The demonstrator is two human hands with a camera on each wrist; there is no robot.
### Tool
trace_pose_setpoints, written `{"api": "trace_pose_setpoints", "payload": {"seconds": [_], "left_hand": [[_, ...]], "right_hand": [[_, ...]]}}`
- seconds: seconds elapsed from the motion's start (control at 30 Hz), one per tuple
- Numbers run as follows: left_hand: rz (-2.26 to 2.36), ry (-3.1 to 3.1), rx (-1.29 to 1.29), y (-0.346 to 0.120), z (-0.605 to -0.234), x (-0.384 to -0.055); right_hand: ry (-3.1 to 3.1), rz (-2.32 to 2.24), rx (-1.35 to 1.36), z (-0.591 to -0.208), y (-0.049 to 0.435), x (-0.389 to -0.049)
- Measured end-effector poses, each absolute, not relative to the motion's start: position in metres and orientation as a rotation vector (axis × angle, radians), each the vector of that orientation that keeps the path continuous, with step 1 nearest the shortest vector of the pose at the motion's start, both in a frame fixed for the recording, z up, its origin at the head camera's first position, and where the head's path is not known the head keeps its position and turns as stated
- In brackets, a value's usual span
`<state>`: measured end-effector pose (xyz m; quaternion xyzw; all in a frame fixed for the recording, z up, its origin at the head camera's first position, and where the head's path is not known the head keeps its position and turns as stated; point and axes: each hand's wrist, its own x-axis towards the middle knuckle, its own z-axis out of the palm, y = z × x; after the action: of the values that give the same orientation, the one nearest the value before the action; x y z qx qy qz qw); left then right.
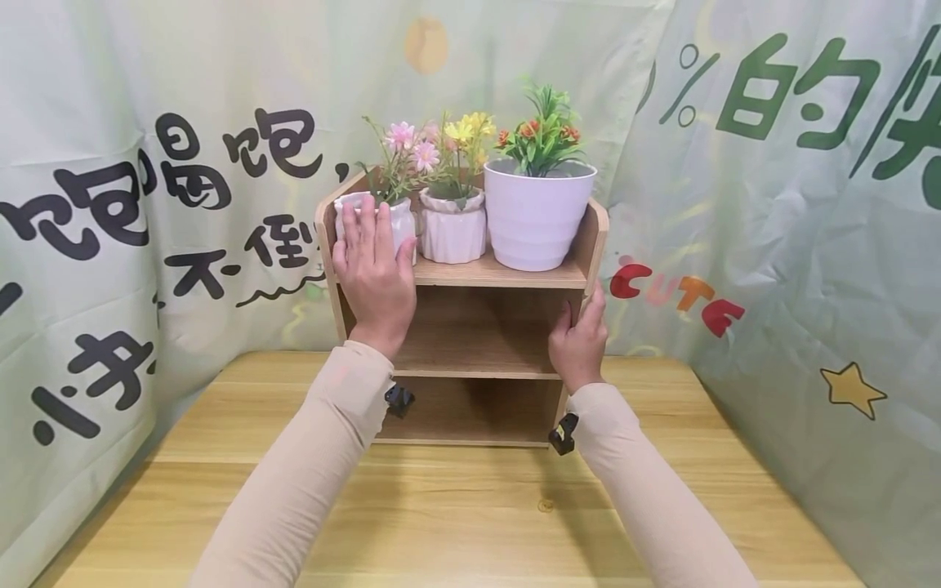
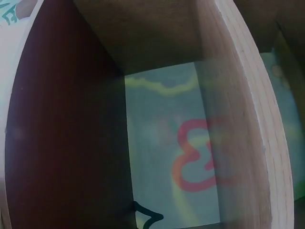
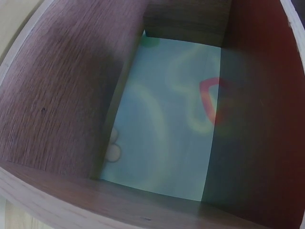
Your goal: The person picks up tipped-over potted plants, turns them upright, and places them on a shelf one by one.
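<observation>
A small wooden shelf (image 1: 500, 331) with open tiers stands upright on the table. Three pots of artificial flowers line its top: a white pot with pink flowers (image 1: 402, 220) at the left, a fluted white pot with yellow flowers (image 1: 454, 229) in the middle, a larger white pot with red flowers (image 1: 540, 216) at the right. My left hand (image 1: 377, 282), fingers straight, rests against the front of the left pot and partly hides it. Lower down, my right hand (image 1: 581, 343) holds the shelf's right side panel, thumb toward the inside and fingers outside.
The wooden table (image 1: 470, 514) extends in front of the shelf. Printed cloth (image 1: 772, 212) hangs behind and on both sides. Both wrist views look into the shelf's compartments, with a side panel (image 2: 248, 105) and a board (image 3: 57, 95) close to the cameras.
</observation>
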<state>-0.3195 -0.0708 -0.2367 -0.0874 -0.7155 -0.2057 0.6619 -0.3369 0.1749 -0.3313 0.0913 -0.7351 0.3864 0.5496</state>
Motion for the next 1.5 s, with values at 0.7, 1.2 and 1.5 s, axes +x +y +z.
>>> {"api": "trace_pose_setpoints", "payload": {"seconds": [0.7, 1.2, 1.5], "left_hand": [[-0.585, -1.922, -0.203, -0.079, -0.228, -0.320], [-0.506, -1.953, -0.357, -0.092, -0.242, -0.313], [-0.237, -2.105, -0.337, -0.103, -0.285, -0.284]], "right_hand": [[-1.731, 0.905, 0.220, -0.330, 0.175, -0.337], [-1.769, 0.947, 0.204, -0.332, 0.178, -0.335], [-2.022, 0.955, 0.255, -0.337, 0.190, -0.313]]}}
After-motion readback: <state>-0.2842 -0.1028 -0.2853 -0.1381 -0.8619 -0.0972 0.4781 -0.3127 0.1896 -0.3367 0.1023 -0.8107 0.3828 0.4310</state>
